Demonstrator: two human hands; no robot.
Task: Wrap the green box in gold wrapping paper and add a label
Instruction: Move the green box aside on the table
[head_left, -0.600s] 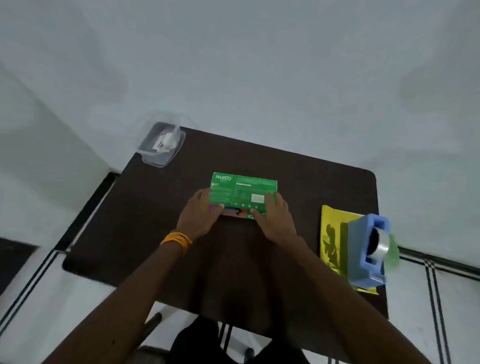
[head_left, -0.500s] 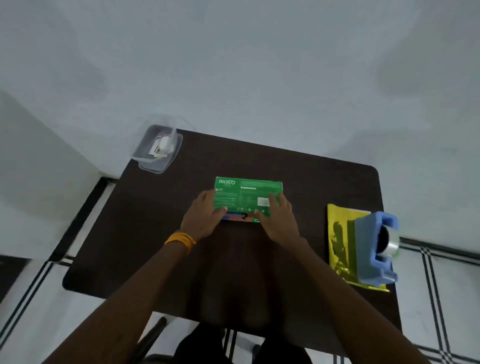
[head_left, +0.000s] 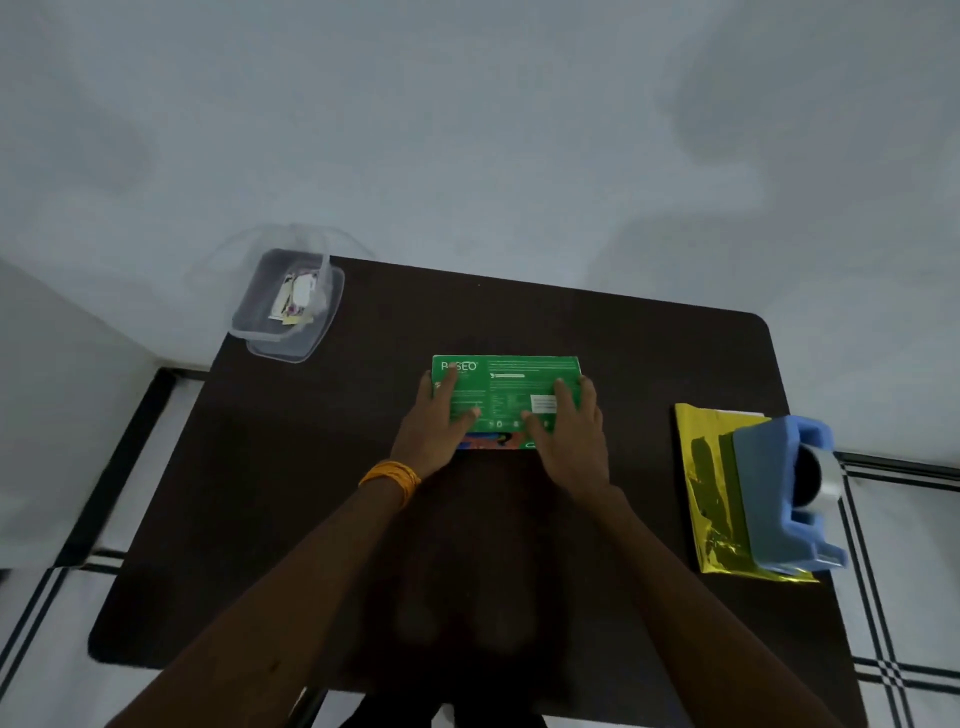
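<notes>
The green box lies flat in the middle of the dark table, printed side up. My left hand holds its left end, fingers over the top and left edge, thumb on the top face. My right hand holds the right end the same way, outer fingers past the right edge. Folded gold wrapping paper lies at the table's right edge, partly under a blue tape dispenser. Small paper labels sit inside a clear plastic tub at the far left corner.
The tape dispenser overhangs the right table edge. A white wall runs behind the table. Tiled floor with black lines shows on both sides. Bare tabletop lies between the box and the gold paper, and in front of my arms.
Both hands have reached further over the box, from its near edge to its two ends. The box sits in about the same place on the table.
</notes>
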